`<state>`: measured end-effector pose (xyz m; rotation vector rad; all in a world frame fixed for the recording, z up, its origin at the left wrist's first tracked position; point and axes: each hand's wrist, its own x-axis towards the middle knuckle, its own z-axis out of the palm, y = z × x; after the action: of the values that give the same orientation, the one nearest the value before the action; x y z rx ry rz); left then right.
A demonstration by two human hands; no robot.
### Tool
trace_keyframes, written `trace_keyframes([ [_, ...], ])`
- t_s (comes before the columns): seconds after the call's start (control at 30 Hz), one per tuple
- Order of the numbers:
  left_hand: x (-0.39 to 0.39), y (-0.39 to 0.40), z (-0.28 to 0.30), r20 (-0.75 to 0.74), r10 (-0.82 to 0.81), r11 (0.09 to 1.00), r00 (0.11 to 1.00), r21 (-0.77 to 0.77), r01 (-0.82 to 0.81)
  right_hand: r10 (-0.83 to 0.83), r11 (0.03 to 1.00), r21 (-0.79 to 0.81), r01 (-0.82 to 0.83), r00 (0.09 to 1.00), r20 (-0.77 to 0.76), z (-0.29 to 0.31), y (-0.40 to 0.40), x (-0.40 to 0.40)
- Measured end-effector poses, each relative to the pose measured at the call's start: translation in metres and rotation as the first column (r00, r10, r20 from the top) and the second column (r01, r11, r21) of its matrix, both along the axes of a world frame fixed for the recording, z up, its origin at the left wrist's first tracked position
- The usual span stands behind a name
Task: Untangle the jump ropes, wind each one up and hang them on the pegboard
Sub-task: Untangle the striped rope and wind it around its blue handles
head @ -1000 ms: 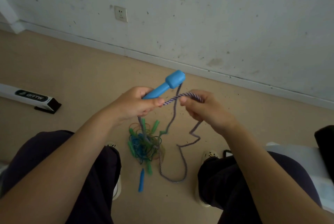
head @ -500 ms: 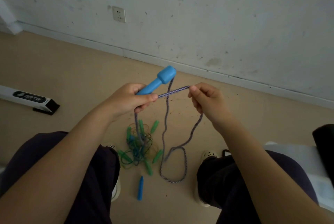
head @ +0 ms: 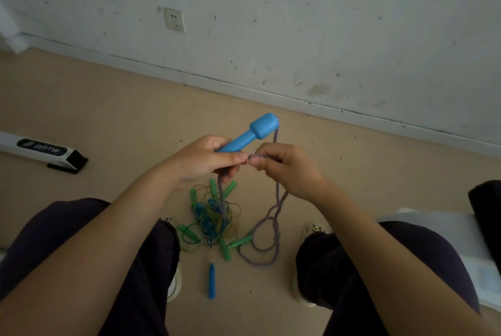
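Note:
My left hand [head: 202, 162] grips a blue jump-rope handle [head: 250, 132] that points up and to the right. Its purple-and-white braided rope [head: 273, 230] leaves the handle's top, passes through my right hand [head: 287, 167], and hangs in loops down to the floor. My right hand pinches the rope close to my left thumb. On the floor between my knees lies a tangle of thin blue and yellow-green ropes with green handles [head: 214, 219]. A separate blue handle [head: 212, 280] lies nearer me. The pegboard is out of sight.
A white and black bar with a logo [head: 40, 150] lies on the tan floor at the left. A white wall with a socket [head: 174, 19] stands ahead. My shoes [head: 311, 230] flank the pile. A white surface and a dark object [head: 485, 208] sit at the right.
My right hand has come left with the rope until it nearly touches my left thumb. The stretch of rope between my hands has shortened, and the hanging loop has shifted.

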<state>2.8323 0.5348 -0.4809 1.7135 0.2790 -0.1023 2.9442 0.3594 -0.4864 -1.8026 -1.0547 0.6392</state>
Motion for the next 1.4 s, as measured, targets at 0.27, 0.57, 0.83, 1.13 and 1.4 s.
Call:
trace_keyframes([
  [0.27,-0.004,0.018,0.001,-0.015,0.061,0.995,0.998,0.083,-0.06,-0.54,0.815,0.211,0.539,0.84,-0.057,0.016,-0.021,0.034],
  [0.57,-0.003,-0.002,0.004,0.04,0.05,0.999,0.998,0.001,-0.05,-0.098,0.993,0.06,0.104,0.99,-0.103,0.008,-0.01,0.005],
  [0.83,-0.002,-0.004,0.004,0.031,-0.098,0.994,0.995,-0.052,0.099,0.01,1.0,0.025,-0.007,0.992,-0.125,0.006,-0.003,-0.001],
  [1.13,-0.005,0.022,0.001,0.011,0.101,0.991,0.995,0.084,-0.101,-0.494,0.852,0.156,0.499,0.867,-0.071,0.017,-0.024,0.034],
  [1.4,-0.001,-0.005,-0.003,0.052,0.099,0.993,0.994,0.063,-0.102,-0.075,0.997,-0.029,0.07,0.972,-0.222,0.009,-0.011,0.004],
])
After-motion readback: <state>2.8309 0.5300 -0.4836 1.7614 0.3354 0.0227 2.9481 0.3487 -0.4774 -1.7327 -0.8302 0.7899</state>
